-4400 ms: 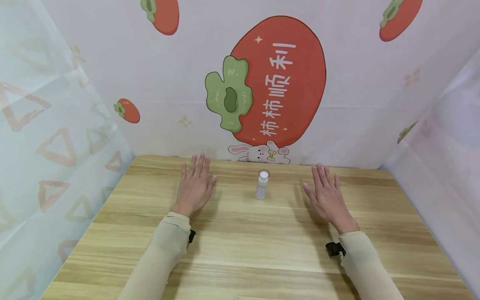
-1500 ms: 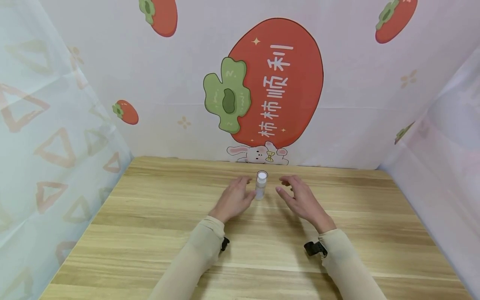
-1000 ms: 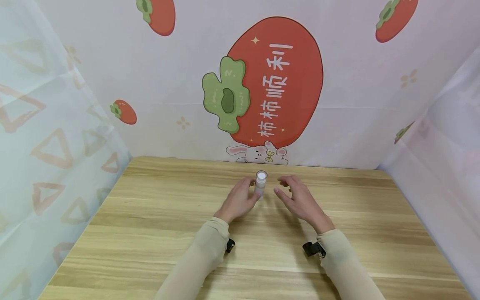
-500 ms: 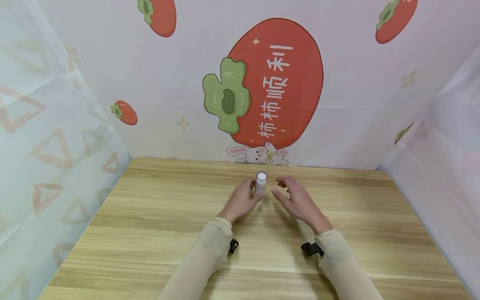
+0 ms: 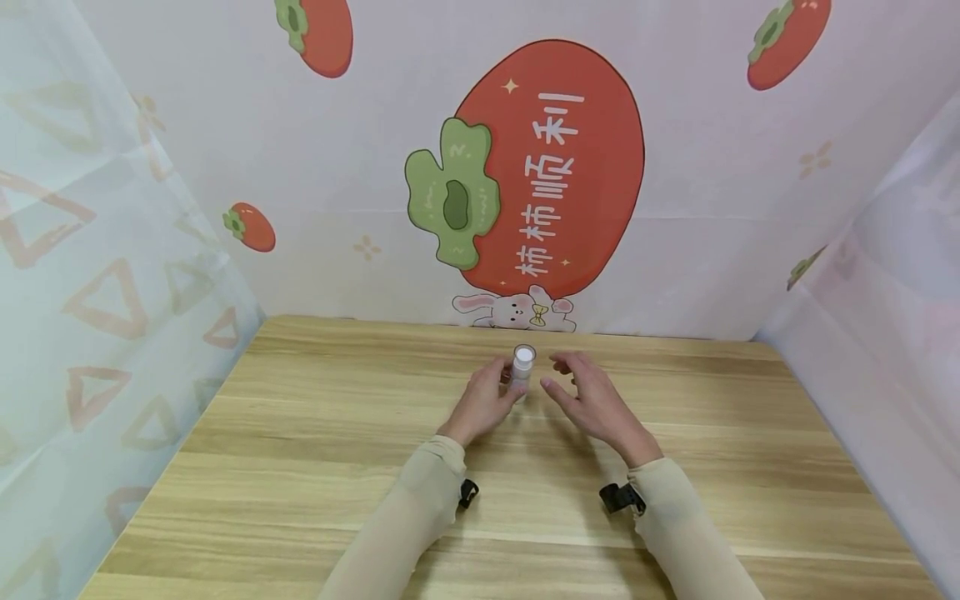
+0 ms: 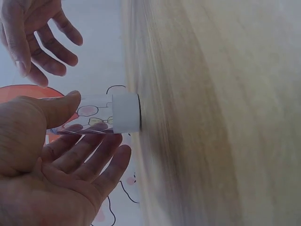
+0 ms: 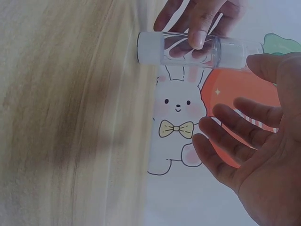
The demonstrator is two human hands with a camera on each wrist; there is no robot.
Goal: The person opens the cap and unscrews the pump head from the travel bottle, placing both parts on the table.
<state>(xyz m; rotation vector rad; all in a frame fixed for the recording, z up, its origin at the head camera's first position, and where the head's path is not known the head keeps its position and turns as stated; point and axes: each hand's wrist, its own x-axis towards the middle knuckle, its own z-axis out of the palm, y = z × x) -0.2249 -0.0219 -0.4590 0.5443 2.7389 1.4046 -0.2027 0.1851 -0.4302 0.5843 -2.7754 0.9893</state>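
Note:
A small clear bottle (image 5: 522,363) stands upright near the back middle of the table. It has a white base (image 6: 126,113) and, at its top, a white inner head under a transparent cap (image 7: 235,53). My left hand (image 5: 482,406) holds the bottle's clear body between thumb and fingers. Whether the base touches the tabletop or sits just above it, I cannot tell. To the right of the bottle is my right hand (image 5: 595,406), its fingers relaxed and slightly bent around nothing. Its thumb points toward the cap, and a small gap separates them in the head view.
The light wood table (image 5: 300,467) runs back to a white cloth backdrop (image 5: 337,167) printed with red persimmons and a bunny (image 5: 517,310). Cloth walls rise along the left and right sides. Each wrist carries a black strap (image 5: 619,498).
Both hands came inward from flat on the table at either side. Over the last second my left fingers closed around the bottle, while my right hand drifted slightly nearer to it.

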